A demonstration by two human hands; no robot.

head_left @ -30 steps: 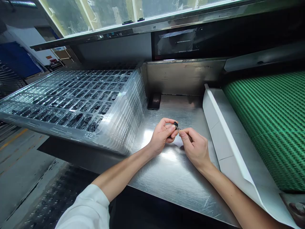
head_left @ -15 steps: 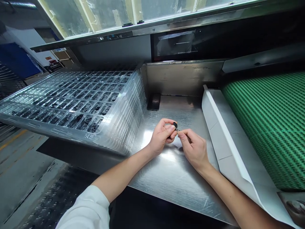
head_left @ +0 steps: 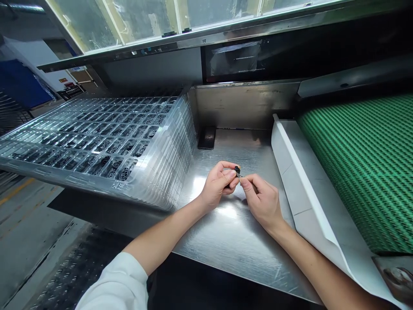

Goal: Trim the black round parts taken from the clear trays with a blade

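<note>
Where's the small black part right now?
Middle of the head view: the small black part is held in the left hand, beside the right hand, above the metal worktop.

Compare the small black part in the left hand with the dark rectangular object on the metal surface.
Size: the small black part is much smaller than the dark rectangular object. Pose: the small black part is held up by the left hand, while the dark rectangular object lies flat on the metal surface, near the tray stack. Both are dark.
</note>
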